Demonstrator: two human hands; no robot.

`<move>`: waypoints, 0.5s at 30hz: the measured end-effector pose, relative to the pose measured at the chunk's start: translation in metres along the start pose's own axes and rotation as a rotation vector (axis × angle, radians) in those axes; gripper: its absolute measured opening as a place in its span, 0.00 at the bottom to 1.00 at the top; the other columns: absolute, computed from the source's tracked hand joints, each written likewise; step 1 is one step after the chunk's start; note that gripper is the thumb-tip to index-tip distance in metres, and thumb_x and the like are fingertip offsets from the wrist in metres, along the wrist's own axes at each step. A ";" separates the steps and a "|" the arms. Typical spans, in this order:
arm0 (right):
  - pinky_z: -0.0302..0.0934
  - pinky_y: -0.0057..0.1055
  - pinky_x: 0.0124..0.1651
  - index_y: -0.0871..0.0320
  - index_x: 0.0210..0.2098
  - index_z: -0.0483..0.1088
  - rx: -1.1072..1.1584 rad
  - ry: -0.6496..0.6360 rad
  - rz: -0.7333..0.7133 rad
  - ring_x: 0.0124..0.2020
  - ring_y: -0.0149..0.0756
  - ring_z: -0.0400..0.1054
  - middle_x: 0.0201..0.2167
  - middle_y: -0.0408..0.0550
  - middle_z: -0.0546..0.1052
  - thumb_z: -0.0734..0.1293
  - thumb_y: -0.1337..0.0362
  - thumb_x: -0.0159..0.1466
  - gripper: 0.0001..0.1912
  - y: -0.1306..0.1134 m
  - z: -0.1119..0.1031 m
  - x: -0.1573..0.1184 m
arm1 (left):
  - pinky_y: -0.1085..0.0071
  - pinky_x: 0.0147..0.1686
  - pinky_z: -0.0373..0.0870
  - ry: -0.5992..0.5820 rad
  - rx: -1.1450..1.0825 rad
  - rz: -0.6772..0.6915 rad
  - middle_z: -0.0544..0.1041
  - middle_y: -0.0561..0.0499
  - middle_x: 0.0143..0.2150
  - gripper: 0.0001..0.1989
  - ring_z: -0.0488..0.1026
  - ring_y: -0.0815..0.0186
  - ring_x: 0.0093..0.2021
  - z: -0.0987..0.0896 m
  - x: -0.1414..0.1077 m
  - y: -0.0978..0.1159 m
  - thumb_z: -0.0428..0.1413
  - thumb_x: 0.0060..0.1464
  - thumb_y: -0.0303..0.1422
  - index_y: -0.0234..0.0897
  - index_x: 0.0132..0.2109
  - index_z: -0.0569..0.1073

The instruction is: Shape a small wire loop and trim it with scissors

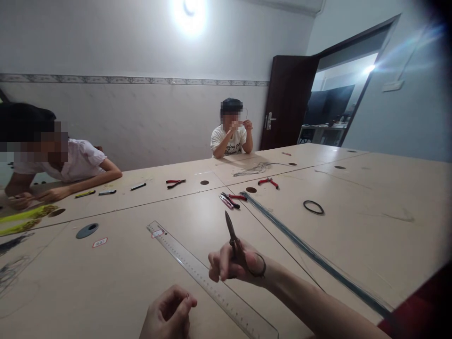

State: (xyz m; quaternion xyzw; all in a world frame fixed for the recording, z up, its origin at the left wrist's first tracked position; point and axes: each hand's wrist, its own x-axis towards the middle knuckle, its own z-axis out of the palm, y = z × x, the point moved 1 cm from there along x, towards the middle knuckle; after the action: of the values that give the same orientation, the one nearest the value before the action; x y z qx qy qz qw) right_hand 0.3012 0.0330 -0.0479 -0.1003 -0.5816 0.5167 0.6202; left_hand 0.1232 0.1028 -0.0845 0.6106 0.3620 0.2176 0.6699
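Observation:
My right hand (236, 263) is wrapped round dark scissors (230, 228), whose closed blades point up and away from me; a handle loop shows beside the thumb. My left hand (171, 308) is at the bottom centre, its fingers curled and thumb against the index finger; whatever it pinches, if anything, is too small to make out. A clear ruler (197, 263) lies slantwise on the table, passing under my right hand and to the right of my left hand. Right of my right hand runs a long bundle of dark wires (303, 245).
Red-handled pliers (269, 182), more pliers (175, 183), a black ring (313, 207) and cutters (226, 201) lie on the table (116, 282). A person (231, 136) sits opposite with raised hands; another person (81, 160) leans over the table at left, near yellow strands (24, 219).

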 end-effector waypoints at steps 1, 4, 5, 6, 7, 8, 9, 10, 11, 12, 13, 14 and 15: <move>0.64 0.31 0.33 0.61 0.36 0.70 -0.004 -0.008 0.035 0.25 0.29 0.65 0.25 0.39 0.69 0.65 0.51 0.66 0.17 0.001 -0.002 -0.001 | 0.75 0.19 0.49 0.007 0.002 0.002 0.59 0.60 0.12 0.25 0.53 0.73 0.15 0.001 0.000 0.001 0.65 0.29 0.54 0.35 0.20 0.71; 0.62 0.27 0.28 0.61 0.39 0.70 0.002 -0.047 0.143 0.22 0.26 0.63 0.24 0.37 0.68 0.67 0.56 0.66 0.13 0.006 -0.008 -0.003 | 0.74 0.19 0.49 0.012 0.006 0.017 0.60 0.60 0.13 0.25 0.55 0.73 0.16 0.001 -0.001 0.002 0.65 0.30 0.54 0.35 0.21 0.72; 0.62 0.26 0.26 0.61 0.39 0.70 0.007 -0.052 0.165 0.21 0.26 0.62 0.23 0.36 0.68 0.67 0.56 0.66 0.13 0.008 -0.010 -0.004 | 0.74 0.19 0.49 0.007 0.006 0.022 0.60 0.60 0.13 0.25 0.55 0.73 0.16 0.000 -0.001 0.002 0.65 0.31 0.54 0.35 0.22 0.72; 0.61 0.26 0.25 0.61 0.38 0.70 0.011 -0.047 0.177 0.19 0.25 0.61 0.23 0.36 0.68 0.66 0.55 0.67 0.14 0.010 -0.013 -0.006 | 0.74 0.20 0.50 0.001 0.007 0.028 0.61 0.60 0.13 0.24 0.55 0.72 0.16 0.000 -0.002 0.001 0.65 0.32 0.54 0.35 0.22 0.72; 0.61 0.25 0.24 0.61 0.37 0.70 0.014 -0.034 0.182 0.18 0.24 0.61 0.22 0.36 0.68 0.65 0.54 0.67 0.15 0.012 -0.016 -0.007 | 0.74 0.20 0.50 -0.006 0.008 0.034 0.61 0.59 0.13 0.24 0.56 0.72 0.16 -0.001 -0.002 0.001 0.65 0.33 0.53 0.35 0.22 0.72; 0.61 0.25 0.24 0.62 0.37 0.70 0.016 -0.015 0.184 0.18 0.24 0.60 0.22 0.36 0.68 0.64 0.53 0.68 0.16 0.014 -0.019 -0.008 | 0.74 0.20 0.51 -0.013 0.010 0.040 0.62 0.59 0.13 0.23 0.57 0.72 0.16 -0.001 -0.002 0.001 0.64 0.34 0.53 0.35 0.22 0.72; 0.61 0.25 0.24 0.62 0.37 0.70 0.020 0.006 0.186 0.18 0.24 0.61 0.23 0.36 0.69 0.63 0.52 0.68 0.17 0.015 -0.023 -0.009 | 0.74 0.20 0.51 -0.017 0.012 0.048 0.62 0.59 0.13 0.23 0.57 0.71 0.16 -0.002 -0.002 0.001 0.64 0.35 0.52 0.35 0.22 0.72; 0.62 0.25 0.24 0.62 0.38 0.70 0.025 0.026 0.192 0.18 0.24 0.62 0.23 0.37 0.70 0.63 0.52 0.69 0.17 0.017 -0.027 -0.011 | 0.74 0.21 0.51 -0.022 0.014 0.055 0.62 0.59 0.14 0.22 0.57 0.71 0.16 -0.002 -0.003 0.001 0.64 0.36 0.51 0.35 0.23 0.72; 0.63 0.25 0.24 0.62 0.40 0.70 0.034 0.042 0.202 0.19 0.24 0.63 0.25 0.38 0.71 0.62 0.51 0.69 0.18 0.018 -0.031 -0.012 | 0.74 0.21 0.52 -0.024 0.015 0.062 0.63 0.59 0.14 0.22 0.57 0.71 0.17 -0.002 -0.003 0.002 0.64 0.37 0.51 0.35 0.23 0.72; 0.64 0.26 0.25 0.62 0.42 0.70 0.049 0.053 0.217 0.20 0.25 0.65 0.26 0.40 0.72 0.61 0.50 0.69 0.19 0.020 -0.035 -0.013 | 0.74 0.21 0.52 -0.026 0.016 0.068 0.63 0.59 0.14 0.22 0.58 0.71 0.17 -0.002 -0.004 0.003 0.64 0.37 0.51 0.35 0.23 0.73; 0.64 0.26 0.25 0.62 0.44 0.70 0.068 0.057 0.234 0.21 0.26 0.66 0.27 0.40 0.73 0.60 0.50 0.69 0.20 0.021 -0.039 -0.014 | 0.74 0.21 0.52 -0.025 0.016 0.073 0.63 0.59 0.14 0.21 0.58 0.71 0.17 -0.002 -0.004 0.005 0.64 0.37 0.50 0.35 0.23 0.72; 0.65 0.26 0.25 0.62 0.45 0.70 0.093 0.049 0.252 0.21 0.26 0.67 0.27 0.41 0.73 0.60 0.49 0.70 0.21 0.022 -0.043 -0.016 | 0.74 0.21 0.52 -0.023 0.016 0.077 0.63 0.59 0.14 0.21 0.58 0.71 0.17 -0.002 -0.005 0.006 0.64 0.37 0.50 0.35 0.23 0.72; 0.64 0.26 0.24 0.62 0.45 0.70 0.123 0.032 0.267 0.20 0.26 0.66 0.26 0.40 0.72 0.59 0.48 0.70 0.22 0.024 -0.046 -0.017 | 0.74 0.21 0.53 -0.021 0.016 0.080 0.63 0.58 0.14 0.21 0.58 0.71 0.17 -0.002 -0.005 0.008 0.64 0.37 0.49 0.35 0.23 0.73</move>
State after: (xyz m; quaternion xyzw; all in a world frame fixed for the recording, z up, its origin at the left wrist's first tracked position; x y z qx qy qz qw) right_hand 0.3303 0.0526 -0.0895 -0.1466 -0.5205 0.6276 0.5601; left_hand 0.1198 0.1011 -0.0760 0.6321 0.3318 0.2349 0.6596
